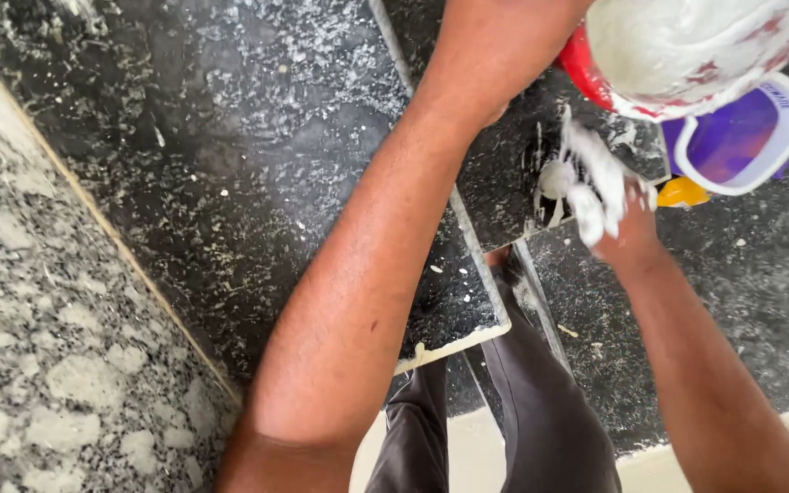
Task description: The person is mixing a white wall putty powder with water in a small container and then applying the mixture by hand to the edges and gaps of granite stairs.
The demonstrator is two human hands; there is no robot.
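White paste coats the right hand (604,196), its grip closed on a paste lump (559,178) over a dark tile's (504,173) corner. Left hand's grip is hidden beside the smeared red bucket (678,55); cannot tell.

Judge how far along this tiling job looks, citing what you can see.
Done: dark granite tiles are laid. In hand: the right hand, coated in white paste, works paste at a tile edge below a tilted red bucket. Left: the tiles remain paste-spattered and the tile joint shows.
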